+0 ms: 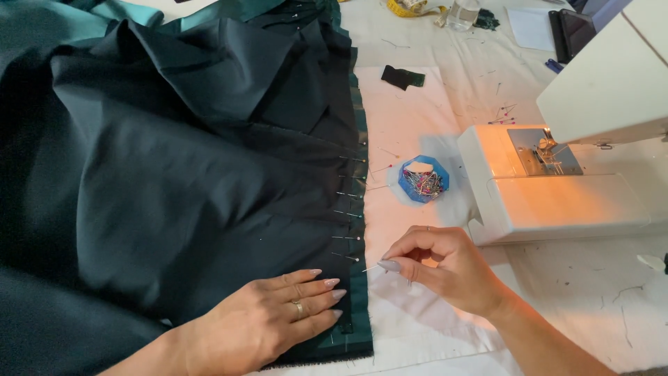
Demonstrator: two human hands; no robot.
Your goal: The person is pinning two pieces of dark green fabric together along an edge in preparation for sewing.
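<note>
A large dark green-black fabric (174,181) covers the left of the table, its right edge a green band (360,209) with several pins (346,213) stuck across it. My left hand (268,320) lies flat on the fabric near the band's lower end, fingers together, a ring on one finger. My right hand (438,264) hovers just right of the band, thumb and forefinger pinching a single pin (371,267) whose tip points left at the fabric edge.
A blue magnetic pin holder (423,179) full of pins sits right of the fabric. A white sewing machine (557,174) with its lamp lit fills the right side. A dark fabric scrap (401,76), yellow tape measure (410,7) and glass jar (462,14) lie at the back.
</note>
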